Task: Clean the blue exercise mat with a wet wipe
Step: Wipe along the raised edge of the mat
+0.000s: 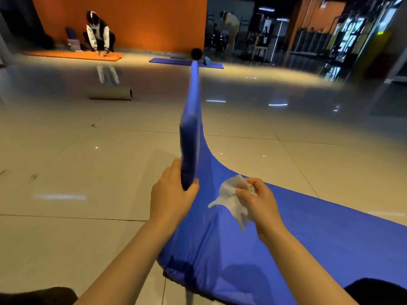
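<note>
The blue exercise mat lies on the tiled floor at the lower right, and its left part is lifted on edge so it stands nearly upright up the middle of the view. My left hand grips the raised edge of the mat near its lower end. To the right, my right hand pinches a crumpled white wet wipe just over the mat's surface.
A rolled grey mat lies on the floor at the left. Farther back, a person crouches over an orange mat, and another blue mat lies flat. A second person stands by gym equipment at the back right.
</note>
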`<state>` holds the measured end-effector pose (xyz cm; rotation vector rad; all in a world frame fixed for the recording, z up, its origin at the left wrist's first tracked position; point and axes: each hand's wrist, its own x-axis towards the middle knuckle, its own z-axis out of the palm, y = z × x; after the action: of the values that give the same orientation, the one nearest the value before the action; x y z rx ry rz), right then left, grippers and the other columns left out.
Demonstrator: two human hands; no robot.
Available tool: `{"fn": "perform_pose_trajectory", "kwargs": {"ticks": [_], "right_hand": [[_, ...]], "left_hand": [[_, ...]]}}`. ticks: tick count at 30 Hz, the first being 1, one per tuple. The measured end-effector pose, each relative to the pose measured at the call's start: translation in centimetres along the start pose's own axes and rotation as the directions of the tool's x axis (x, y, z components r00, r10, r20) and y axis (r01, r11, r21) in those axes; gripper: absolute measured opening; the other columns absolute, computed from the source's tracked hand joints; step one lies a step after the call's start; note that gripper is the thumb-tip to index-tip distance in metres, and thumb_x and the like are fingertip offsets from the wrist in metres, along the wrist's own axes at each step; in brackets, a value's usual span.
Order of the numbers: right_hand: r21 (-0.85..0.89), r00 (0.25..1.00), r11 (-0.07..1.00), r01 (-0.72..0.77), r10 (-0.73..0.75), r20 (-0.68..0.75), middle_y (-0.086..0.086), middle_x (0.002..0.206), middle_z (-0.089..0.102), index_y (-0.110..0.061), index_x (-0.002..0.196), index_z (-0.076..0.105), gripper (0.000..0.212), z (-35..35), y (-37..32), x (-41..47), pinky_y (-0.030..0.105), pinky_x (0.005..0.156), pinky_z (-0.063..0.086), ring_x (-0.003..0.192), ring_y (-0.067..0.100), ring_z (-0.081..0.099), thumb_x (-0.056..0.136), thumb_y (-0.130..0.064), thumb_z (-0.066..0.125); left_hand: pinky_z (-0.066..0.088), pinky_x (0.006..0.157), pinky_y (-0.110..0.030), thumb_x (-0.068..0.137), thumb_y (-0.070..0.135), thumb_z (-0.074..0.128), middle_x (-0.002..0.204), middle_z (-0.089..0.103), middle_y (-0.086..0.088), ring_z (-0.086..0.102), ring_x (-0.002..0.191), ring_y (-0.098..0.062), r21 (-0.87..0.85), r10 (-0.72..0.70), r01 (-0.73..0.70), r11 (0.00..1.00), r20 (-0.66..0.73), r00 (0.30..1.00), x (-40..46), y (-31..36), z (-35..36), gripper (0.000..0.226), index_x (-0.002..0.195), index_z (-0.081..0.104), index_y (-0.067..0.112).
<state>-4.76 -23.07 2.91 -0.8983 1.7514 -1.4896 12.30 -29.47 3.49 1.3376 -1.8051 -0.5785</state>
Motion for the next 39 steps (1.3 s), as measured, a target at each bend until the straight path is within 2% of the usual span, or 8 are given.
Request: {"fn": "perform_pose_trajectory", "kwargs": {"ticks": [2,4,9,13,17,30,35,39], "right_hand": [[0.016,0.966,0.976,0.217,-0.213,-0.148,-0.017,0.086,0.061,-0.023,0.093,0.061,0.015,-1.7,-2.6,-0.9,0.017,0.06,0.044,0.082,0.008,0.058,0.087,-0.01,0.058],[-0.085,0.813,0.845,0.528,-0.532,-0.236,-0.021,0.088,0.06,-0.03,0.09,0.057,0.018,-2.8,-5.3,-2.3,0.013,0.069,0.043,0.084,-0.001,0.056,0.082,-0.014,0.054],[-0.253,0.444,0.401,0.88,-0.885,0.139,0.001,0.115,0.057,-0.004,0.107,0.064,0.028,-2.0,-5.4,-5.1,0.017,0.095,0.041,0.11,0.009,0.053,0.084,0.001,0.049],[-0.158,0.456,0.433,0.887,-0.876,0.157,-0.007,0.121,0.059,-0.009,0.115,0.064,0.036,-0.5,-3.4,-7.0,0.023,0.1,0.044,0.118,0.013,0.055,0.086,-0.005,0.044],[-0.17,0.405,0.371,0.913,-0.876,0.261,-0.004,0.115,0.063,-0.003,0.108,0.068,0.033,0.4,-4.0,-7.0,0.024,0.105,0.041,0.122,0.017,0.054,0.085,-0.007,0.044],[-0.032,0.467,0.535,0.844,-0.705,0.534,-0.005,0.131,0.062,-0.013,0.118,0.07,0.036,2.4,-2.7,-7.8,0.026,0.111,0.035,0.135,0.01,0.044,0.094,-0.027,0.047],[-0.064,0.376,0.437,0.897,-0.68,0.63,-0.005,0.134,0.061,-0.014,0.121,0.069,0.051,2.2,-1.9,-8.2,0.023,0.113,0.031,0.136,0.008,0.043,0.083,-0.011,0.035],[-0.248,0.38,0.289,0.925,-0.693,0.613,-0.003,0.14,0.055,-0.016,0.128,0.064,0.045,0.9,-2.3,-6.9,0.031,0.116,0.028,0.138,0.011,0.039,0.092,-0.026,0.04]], "left_hand": [[0.049,0.066,-0.04,0.088,0.026,0.066,0.088,0.06,0.002,0.06,0.075,-0.024,0.007,-0.004,0.003,1.0,0.031,1.0,-3.9,-0.6,1.0,0.02,0.096,0.048,0.027],[0.048,0.064,-0.042,0.084,0.019,0.071,0.084,0.058,0.003,0.059,0.072,-0.025,-0.011,-0.022,0.022,1.0,0.025,0.999,-7.4,-1.1,1.9,0.032,0.088,0.044,0.034],[0.037,0.067,-0.018,0.082,0.012,0.075,0.098,0.057,0.012,0.056,0.092,-0.015,-0.055,-0.062,0.066,0.996,0.068,0.996,-13.5,-1.2,2.4,0.041,0.116,0.059,0.027],[0.041,0.072,-0.006,0.083,0.05,0.069,0.094,0.055,0.03,0.054,0.093,0.012,-0.183,-0.109,0.132,0.974,0.128,0.986,-15.1,-0.1,0.7,0.032,0.108,0.049,0.045],[0.049,0.095,-0.018,0.058,0.083,0.066,0.128,0.052,0.03,0.052,0.118,0.006,-0.364,-0.151,0.175,0.915,0.095,0.984,-15.1,0.1,-0.5,0.077,0.123,0.054,0.045],[0.045,0.075,-0.008,0.075,0.055,0.068,0.1,0.067,0.023,0.063,0.096,0.0,-0.38,-0.134,0.008,0.925,-0.307,0.942,-14.3,0.2,-2.7,0.039,0.107,0.066,0.034],[0.043,0.066,-0.007,0.083,0.027,0.079,0.09,0.067,0.026,0.063,0.082,0.002,-0.336,-0.142,0.055,0.94,-0.24,0.96,-15.2,0.2,-3.2,0.026,0.103,0.066,0.039],[0.043,0.073,-0.004,0.083,0.035,0.075,0.1,0.06,0.045,0.061,0.095,0.01,-0.28,-0.072,0.023,0.96,-0.166,0.984,-16.9,1.2,-3.1,0.04,0.119,0.061,0.045]]}}
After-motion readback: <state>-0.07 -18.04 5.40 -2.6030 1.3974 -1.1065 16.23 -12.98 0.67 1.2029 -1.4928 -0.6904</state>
